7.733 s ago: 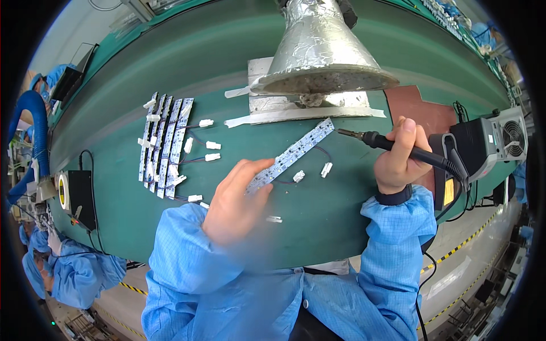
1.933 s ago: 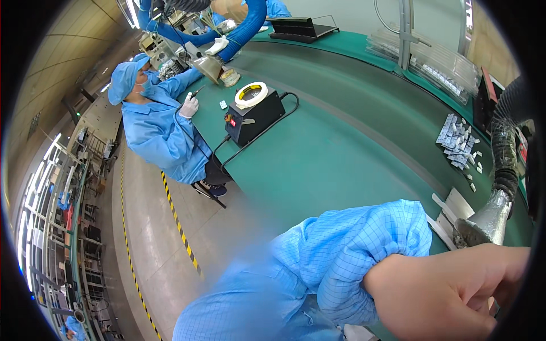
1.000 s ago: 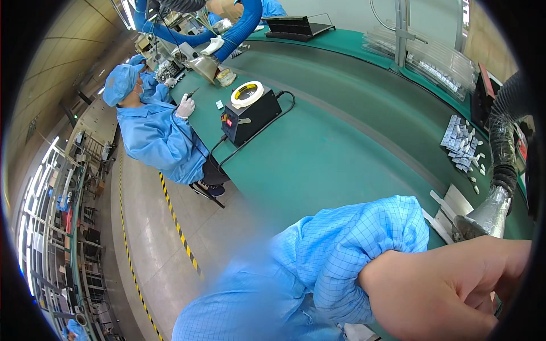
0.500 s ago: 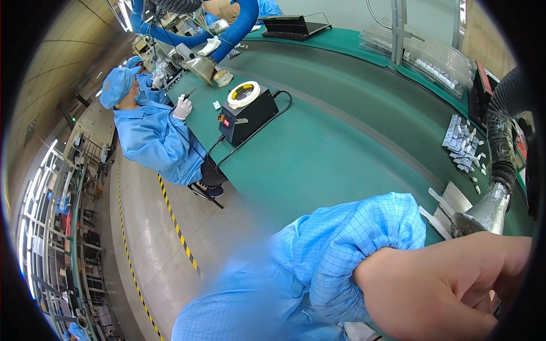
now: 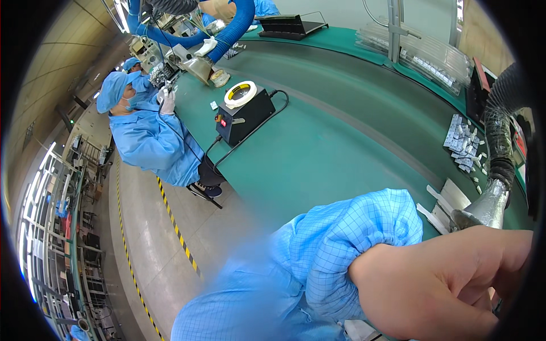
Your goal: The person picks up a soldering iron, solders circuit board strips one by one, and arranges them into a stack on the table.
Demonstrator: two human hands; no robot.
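Note:
My left hand reaches in from the lower edge at the lower right, with a blue checked sleeve gathered at the wrist. Its back faces up. The fingers are curled and bend away toward the dark rim, where what they hold, if anything, is hidden. Just beyond the hand stands a silver foil-wrapped funnel on a dark flexible hose. Pale flat pieces lie beside the funnel on the green bench. My right hand is out of view.
A black box with a white tape roll and cables stands on the bench. Sheets with small white parts lie at the right; clear tubes lie behind. A co-worker in blue sits at the far left.
The co-worker's gloved hand has moved back and to the left, and their head has tilted. The view has shifted slightly. My left hand keeps nearly the same pose.

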